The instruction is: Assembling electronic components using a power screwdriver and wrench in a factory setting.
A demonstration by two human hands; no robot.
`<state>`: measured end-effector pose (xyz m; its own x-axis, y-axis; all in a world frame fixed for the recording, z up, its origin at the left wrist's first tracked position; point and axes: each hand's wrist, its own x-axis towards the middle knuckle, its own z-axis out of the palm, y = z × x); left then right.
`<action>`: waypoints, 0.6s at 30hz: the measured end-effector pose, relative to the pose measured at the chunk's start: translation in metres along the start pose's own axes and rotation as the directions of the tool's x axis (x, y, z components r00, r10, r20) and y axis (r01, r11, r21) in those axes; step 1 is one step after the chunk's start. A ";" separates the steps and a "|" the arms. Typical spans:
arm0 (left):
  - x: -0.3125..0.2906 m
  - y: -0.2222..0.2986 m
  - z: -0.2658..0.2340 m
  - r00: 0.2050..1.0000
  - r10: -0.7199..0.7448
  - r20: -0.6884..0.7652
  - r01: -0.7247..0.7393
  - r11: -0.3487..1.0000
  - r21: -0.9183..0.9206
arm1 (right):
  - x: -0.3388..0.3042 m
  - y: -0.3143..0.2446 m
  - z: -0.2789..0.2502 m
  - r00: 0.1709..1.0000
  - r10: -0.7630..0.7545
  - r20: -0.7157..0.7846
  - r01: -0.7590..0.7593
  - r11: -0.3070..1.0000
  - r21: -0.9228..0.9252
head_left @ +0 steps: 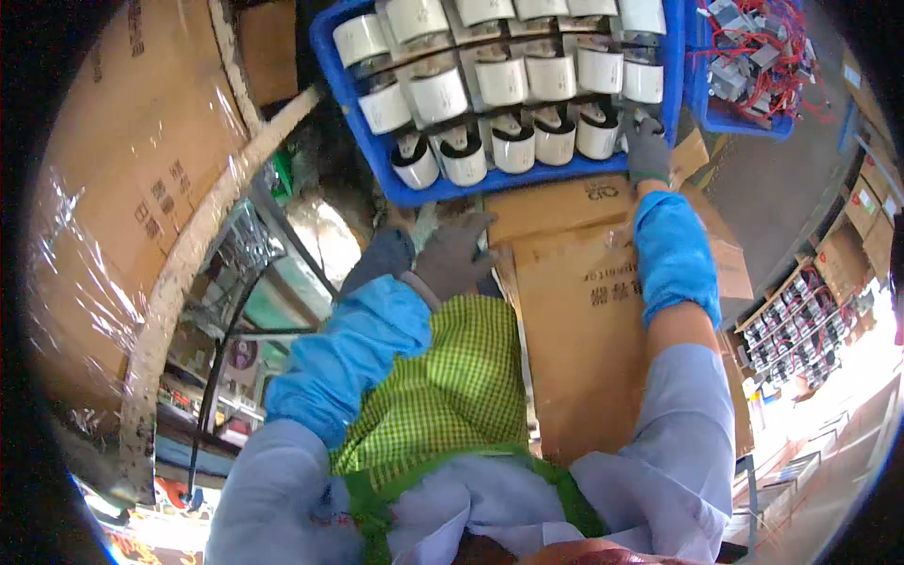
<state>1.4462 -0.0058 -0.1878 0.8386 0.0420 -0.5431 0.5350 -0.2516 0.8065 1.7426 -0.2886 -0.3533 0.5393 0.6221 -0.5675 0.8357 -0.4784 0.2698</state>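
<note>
My right hand (646, 149), in a grey glove, reaches into the near right corner of a blue plastic crate (414, 199). Its fingers curl down beside the last white cylinder (597, 137) of the near row; what they close on is mostly hidden. Several white cylindrical parts with dark openings and metal tabs stand in rows in the crate, such as a white part (439, 94) in the middle row. My left hand (456, 256), gloved too, hangs over my lap by the green checked apron (452, 377), fingers apart and holding nothing.
A flattened cardboard box (584, 358) lies between me and the crate. Beyond at right, another blue crate (767, 125) holds grey parts with red wires. A plastic-wrapped carton (141, 169) and a curved worn edge (179, 254) stand at left. Stacked parts (800, 325) sit at far right.
</note>
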 end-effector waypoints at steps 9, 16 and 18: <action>-0.041 0.014 0.002 0.980 -0.146 0.133 0.142 0.989 0.043 | 0.008 -0.016 -0.044 0.964 0.091 0.249 -0.138 0.974 0.180; -0.105 0.043 -0.010 0.981 -0.190 0.038 0.188 0.981 0.035 | 0.008 -0.048 -0.104 0.884 0.221 0.413 -0.367 0.874 0.319; -0.119 0.072 -0.025 0.984 -0.178 0.019 0.177 0.983 0.055 | 0.000 -0.071 -0.147 0.857 0.180 0.483 -0.398 0.827 0.397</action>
<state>1.3875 -0.0049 -0.0590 0.7279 0.0676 -0.6823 0.6683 -0.2929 0.6839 1.6984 -0.1631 -0.2581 0.5629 0.1477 -0.8132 0.4359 -0.8890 0.1402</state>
